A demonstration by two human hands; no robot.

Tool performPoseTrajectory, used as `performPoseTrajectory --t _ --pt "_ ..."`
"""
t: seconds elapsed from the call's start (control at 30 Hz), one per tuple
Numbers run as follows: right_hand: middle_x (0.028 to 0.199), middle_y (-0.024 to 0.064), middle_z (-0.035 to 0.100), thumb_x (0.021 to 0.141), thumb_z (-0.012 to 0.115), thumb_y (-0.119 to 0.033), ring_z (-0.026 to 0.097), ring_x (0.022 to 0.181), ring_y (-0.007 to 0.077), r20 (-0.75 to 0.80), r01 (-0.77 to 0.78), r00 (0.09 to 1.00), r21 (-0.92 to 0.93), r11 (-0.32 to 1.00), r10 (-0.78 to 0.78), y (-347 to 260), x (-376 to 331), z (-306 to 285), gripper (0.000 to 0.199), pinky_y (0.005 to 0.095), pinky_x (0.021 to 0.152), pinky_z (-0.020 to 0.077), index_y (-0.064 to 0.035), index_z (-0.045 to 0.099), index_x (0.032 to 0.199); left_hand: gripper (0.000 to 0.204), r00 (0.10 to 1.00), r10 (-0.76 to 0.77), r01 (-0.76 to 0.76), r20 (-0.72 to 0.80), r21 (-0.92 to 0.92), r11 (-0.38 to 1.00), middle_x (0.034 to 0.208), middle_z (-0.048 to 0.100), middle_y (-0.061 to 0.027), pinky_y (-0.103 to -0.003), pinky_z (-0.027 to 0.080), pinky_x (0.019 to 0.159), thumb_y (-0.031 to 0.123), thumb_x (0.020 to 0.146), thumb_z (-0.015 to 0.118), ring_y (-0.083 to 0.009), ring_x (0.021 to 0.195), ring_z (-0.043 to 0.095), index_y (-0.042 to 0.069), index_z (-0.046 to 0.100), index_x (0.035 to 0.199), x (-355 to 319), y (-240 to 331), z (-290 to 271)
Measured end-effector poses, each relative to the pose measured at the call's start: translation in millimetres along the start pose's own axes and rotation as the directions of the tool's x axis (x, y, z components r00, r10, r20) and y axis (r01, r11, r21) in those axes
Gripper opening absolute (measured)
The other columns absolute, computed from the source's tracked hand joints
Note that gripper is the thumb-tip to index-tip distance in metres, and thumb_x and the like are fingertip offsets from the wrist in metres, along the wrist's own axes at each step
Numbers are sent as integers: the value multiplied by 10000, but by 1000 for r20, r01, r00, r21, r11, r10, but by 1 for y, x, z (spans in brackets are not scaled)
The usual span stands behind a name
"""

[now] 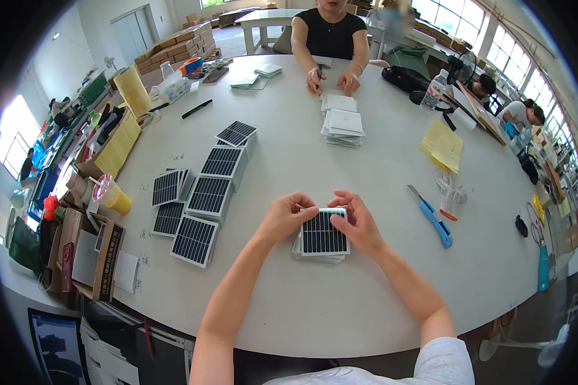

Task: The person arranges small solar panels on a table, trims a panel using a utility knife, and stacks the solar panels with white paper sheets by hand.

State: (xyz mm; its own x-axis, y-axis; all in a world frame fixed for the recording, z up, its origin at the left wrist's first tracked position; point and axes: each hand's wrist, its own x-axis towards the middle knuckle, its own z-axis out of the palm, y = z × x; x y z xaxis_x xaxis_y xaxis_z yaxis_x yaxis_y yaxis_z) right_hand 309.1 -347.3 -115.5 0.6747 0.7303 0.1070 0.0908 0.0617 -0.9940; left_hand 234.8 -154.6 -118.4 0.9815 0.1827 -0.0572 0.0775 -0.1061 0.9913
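Observation:
In front of me a small solar panel (pixel 324 240), dark with pale grid lines and a light border, rests on or just over a short stack of similar pale squares (pixel 327 259). My left hand (pixel 288 217) is closed at its far left corner, fingers pinched together. My right hand (pixel 359 226) grips the far right corner, its thumb lying on the dark face. To the left, stacked solar panels (pixel 210 195) form a leaning row, and a shorter group of panels (pixel 166 188) sits beside it.
Across the table a co-worker's hands (pixel 331 80) are behind stacks of white squares (pixel 343 123). A blue utility knife (pixel 435 223) with its blade out lies on the right, near a yellow paper pad (pixel 442 146). A drink cup (pixel 112 194) and cardboard box (pixel 99 256) stand at the left edge.

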Motion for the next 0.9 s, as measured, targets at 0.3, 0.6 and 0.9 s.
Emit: performPoseTrajectory --t 0.3,0.6,0.9 --pt "985 31 591 973 444 -338 547 885 88 96 -185 976 -117 976 197 -7 16 -25 366 237 794 443 -26 628 1021 148 1000 23 -23 12 -64 998 757 613 3 -203 445 634 169 858 646 -53 697 546 26 633 894 0 -5 1" --pt "965 20 577 922 556 -212 519 857 81 66 -5 998 -242 970 21 -20 11 -29 239 236 762 428 0 647 862 174 995 96 -101 -40 -138 985 772 588 27 -184 415 661 203 905 597 -30 712 503 34 633 920 -1 8 8" --pt "878 40 596 883 605 -186 508 707 109 43 152 988 -393 907 -147 -17 25 -9 198 238 654 433 1 645 831 249 878 468 -413 -99 340 845 1124 582 -134 -329 492 814 158 879 593 -219 952 609 89 626 1116 -7 18 -8"
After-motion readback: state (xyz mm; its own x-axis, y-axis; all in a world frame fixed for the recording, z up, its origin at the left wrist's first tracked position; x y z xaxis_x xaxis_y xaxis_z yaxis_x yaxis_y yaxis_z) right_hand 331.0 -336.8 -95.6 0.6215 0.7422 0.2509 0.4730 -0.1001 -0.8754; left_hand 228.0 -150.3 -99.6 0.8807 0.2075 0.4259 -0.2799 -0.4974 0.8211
